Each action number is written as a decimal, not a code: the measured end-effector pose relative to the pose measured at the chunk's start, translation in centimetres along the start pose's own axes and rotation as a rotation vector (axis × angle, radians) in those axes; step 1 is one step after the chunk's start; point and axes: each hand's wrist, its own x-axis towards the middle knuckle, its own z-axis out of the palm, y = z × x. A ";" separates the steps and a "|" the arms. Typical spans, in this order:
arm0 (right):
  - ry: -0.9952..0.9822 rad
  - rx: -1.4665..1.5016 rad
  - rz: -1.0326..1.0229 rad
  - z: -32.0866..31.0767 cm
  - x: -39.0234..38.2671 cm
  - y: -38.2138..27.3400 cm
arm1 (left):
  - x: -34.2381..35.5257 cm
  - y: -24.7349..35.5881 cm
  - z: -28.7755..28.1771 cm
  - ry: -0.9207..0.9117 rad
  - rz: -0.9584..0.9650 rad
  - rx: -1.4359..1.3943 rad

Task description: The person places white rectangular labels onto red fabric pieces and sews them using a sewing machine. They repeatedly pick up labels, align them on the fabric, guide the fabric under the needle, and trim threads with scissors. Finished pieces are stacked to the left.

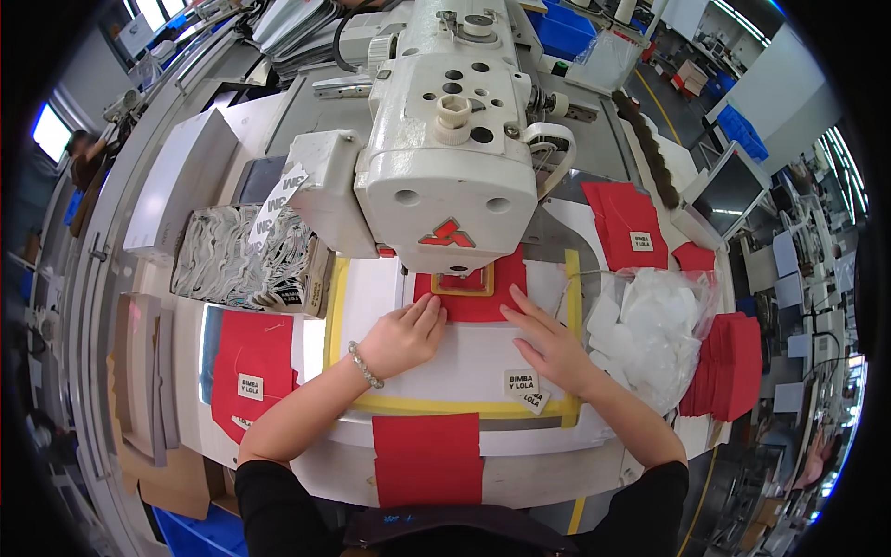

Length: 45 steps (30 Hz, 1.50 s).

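A red fabric piece [483, 309] lies flat under the head of a white sewing machine [445, 176]. A yellow-edged clamp frame [464, 290] rests on the fabric. My left hand [408, 331] lies at the fabric's left edge, fingertips touching it, fingers straight and side by side. At its right edge is my right hand [548, 345], fingers stretched and spread, the fingertips by the fabric. Neither hand grips anything that I can see. Two small pale printed labels [521, 383] lie overlapped on the white work plate [445, 376], just below my right hand.
Red pieces [427, 459] hang over the near edge; more lie left [251, 371] and back right [624, 223]. A box of pale labels [243, 255] stands left. On the right are a clear bag of white pieces [650, 334], a red stack [724, 367] and a small screen [730, 193].
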 end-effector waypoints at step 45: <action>0.143 -0.211 -0.090 0.3 1.1 0.9 | -2.3 -2.3 -2.6 -0.053 -0.431 -0.359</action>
